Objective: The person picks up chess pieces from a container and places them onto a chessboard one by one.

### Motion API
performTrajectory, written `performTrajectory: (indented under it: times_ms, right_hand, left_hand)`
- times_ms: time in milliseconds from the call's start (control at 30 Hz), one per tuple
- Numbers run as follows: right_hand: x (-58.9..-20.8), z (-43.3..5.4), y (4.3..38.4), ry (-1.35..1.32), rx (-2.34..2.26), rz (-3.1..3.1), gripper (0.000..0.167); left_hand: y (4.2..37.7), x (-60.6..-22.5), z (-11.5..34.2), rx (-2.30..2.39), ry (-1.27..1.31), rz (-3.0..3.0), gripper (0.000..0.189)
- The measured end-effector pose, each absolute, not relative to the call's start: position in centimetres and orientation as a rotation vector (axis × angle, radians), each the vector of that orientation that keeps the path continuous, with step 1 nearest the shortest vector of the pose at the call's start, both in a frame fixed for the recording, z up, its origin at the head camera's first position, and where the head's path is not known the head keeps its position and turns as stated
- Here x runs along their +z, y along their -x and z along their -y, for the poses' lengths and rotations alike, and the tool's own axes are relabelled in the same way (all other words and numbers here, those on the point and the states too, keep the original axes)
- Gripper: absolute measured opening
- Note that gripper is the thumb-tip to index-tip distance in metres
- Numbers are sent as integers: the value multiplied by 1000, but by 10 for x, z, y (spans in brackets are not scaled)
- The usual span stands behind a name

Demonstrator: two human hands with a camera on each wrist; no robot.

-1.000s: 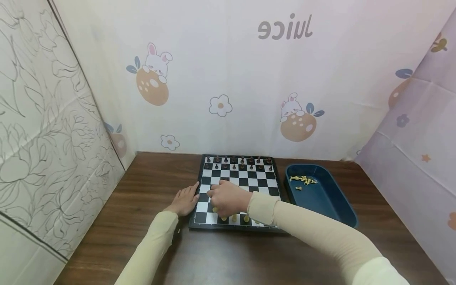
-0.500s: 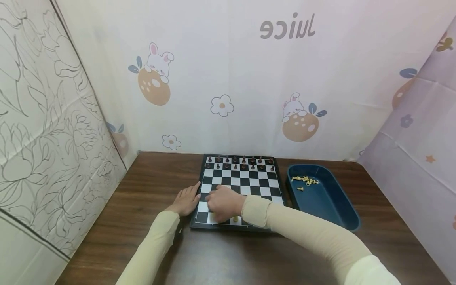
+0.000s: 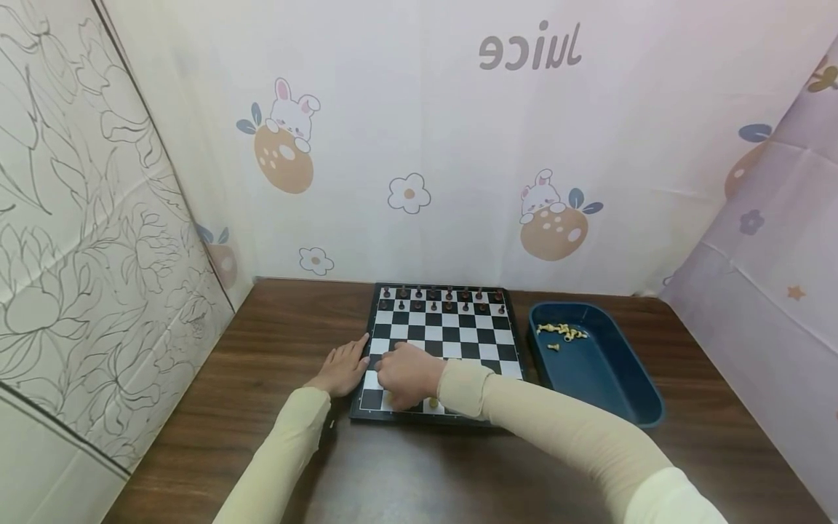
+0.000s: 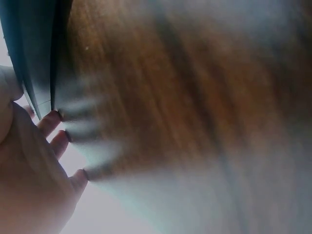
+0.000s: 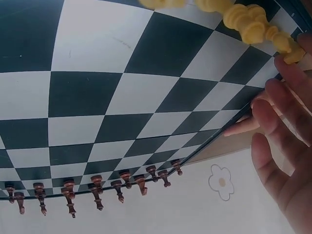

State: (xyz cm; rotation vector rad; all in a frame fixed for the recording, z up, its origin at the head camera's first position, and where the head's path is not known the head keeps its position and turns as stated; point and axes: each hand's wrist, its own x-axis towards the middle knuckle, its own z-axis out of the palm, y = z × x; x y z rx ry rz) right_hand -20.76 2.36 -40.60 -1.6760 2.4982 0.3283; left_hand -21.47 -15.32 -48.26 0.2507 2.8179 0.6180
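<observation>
A black-and-white chessboard (image 3: 452,334) lies on the table. Over its near left part, my right hand (image 3: 406,375) has its fingers curled. In the right wrist view, thumb and finger pinch a yellow chess piece (image 5: 292,53) at the end of a row of other yellow pieces (image 5: 246,22). From the head camera, the hand hides most of that row, with one yellow piece (image 3: 433,402) showing by the wrist. My left hand (image 3: 340,367) rests at the board's left edge, fingers straight; the left wrist view shows its fingers (image 4: 59,142) alongside the edge.
Reddish-brown chess pieces (image 3: 433,306) stand in two rows along the board's far side. A blue tray (image 3: 589,375) to the right holds several loose yellow pieces (image 3: 567,334). The brown wooden table (image 3: 294,313) ends at a patterned curtain (image 3: 471,233).
My right hand has moved a little left and nearer to me, toward the board's near left corner, covering more of the yellow row. The left hand stays at the board's edge.
</observation>
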Motion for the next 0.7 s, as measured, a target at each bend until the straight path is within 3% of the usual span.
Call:
performTrajectory:
  times_ms: [400, 700]
  right_hand:
    - [-397, -30, 210, 1685, 310, -2527, 17]
    - [-377, -63, 221, 1639, 343, -2627, 21]
  left_hand:
    - [217, -487, 150, 621, -253, -2812, 56]
    - [213, -481, 151, 639, -250, -2831, 57]
